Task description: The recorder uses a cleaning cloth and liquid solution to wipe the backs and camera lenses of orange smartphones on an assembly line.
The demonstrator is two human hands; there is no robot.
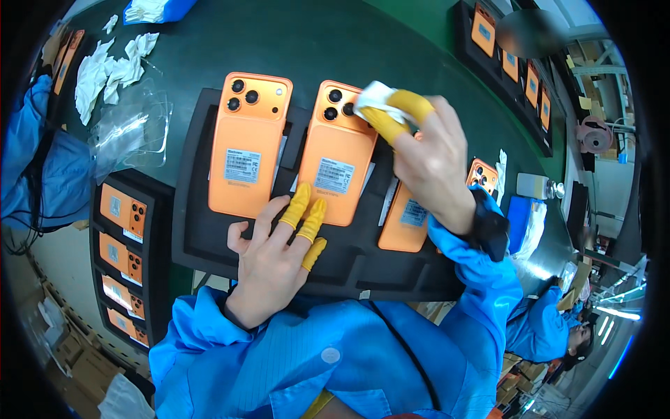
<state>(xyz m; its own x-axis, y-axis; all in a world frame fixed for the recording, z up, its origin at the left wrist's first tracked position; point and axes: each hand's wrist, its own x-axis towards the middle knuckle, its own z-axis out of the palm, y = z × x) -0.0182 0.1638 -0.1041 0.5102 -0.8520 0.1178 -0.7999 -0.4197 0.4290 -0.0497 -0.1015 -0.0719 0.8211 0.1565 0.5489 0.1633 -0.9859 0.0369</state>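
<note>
An orange phone lies back up in the middle of a black foam tray, its camera block at the far end and a white label below. My left hand rests two fingertips in yellow finger cots on the phone's near end, its fingers spread and gripping nothing. Pinched between the yellow-covered thumb and finger of my right hand is a folded white wipe, held against the phone's camera block. Left of it lies another orange phone. A third phone sits partly under my right wrist.
Crumpled white wipes and clear plastic film lie at the far left. Trays of orange phones stand left and far right. A small bottle stands right, near a blue box. Co-workers in blue sit at both sides.
</note>
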